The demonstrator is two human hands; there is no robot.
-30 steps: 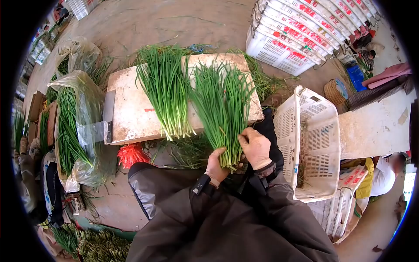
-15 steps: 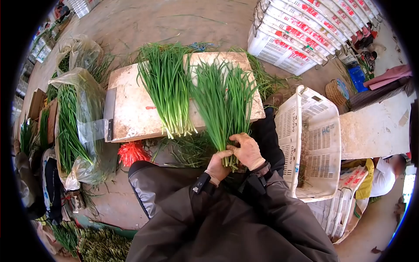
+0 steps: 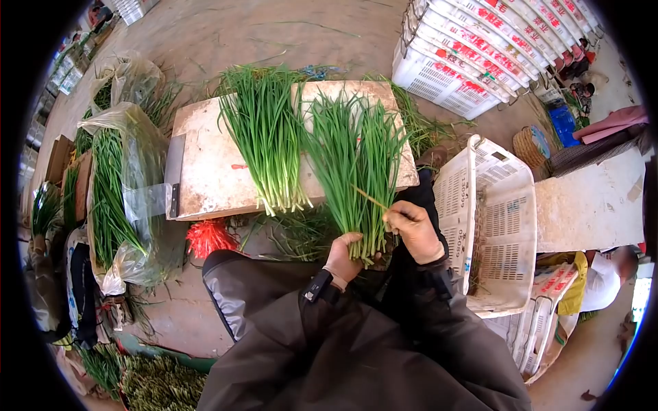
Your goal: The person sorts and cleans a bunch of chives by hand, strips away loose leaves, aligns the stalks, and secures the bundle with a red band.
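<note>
My left hand (image 3: 343,259) is closed around the pale stem ends of a bunch of green garlic chives (image 3: 353,161). The leaves of that bunch fan out over the right half of a worn pale board (image 3: 202,161). Just right of the stems, my right hand (image 3: 416,231) pinches a thin yellowish leaf (image 3: 371,198), which slants across the bunch. A second chive bunch (image 3: 269,137) lies on the board to the left, its cut white ends toward me. On the board's left edge rests a broad-bladed knife (image 3: 175,175).
A white plastic crate (image 3: 504,226) stands at my right, with stacked white crates (image 3: 466,55) behind it. Plastic bags of chives (image 3: 113,192) are on the left. Red plastic strips (image 3: 208,240) hang below the board. A person in white (image 3: 602,281) is at far right.
My right hand has moved right, away from the stem ends and my left hand, and now has a yellowish leaf between its fingers. The left hand keeps its hold on the bunch.
</note>
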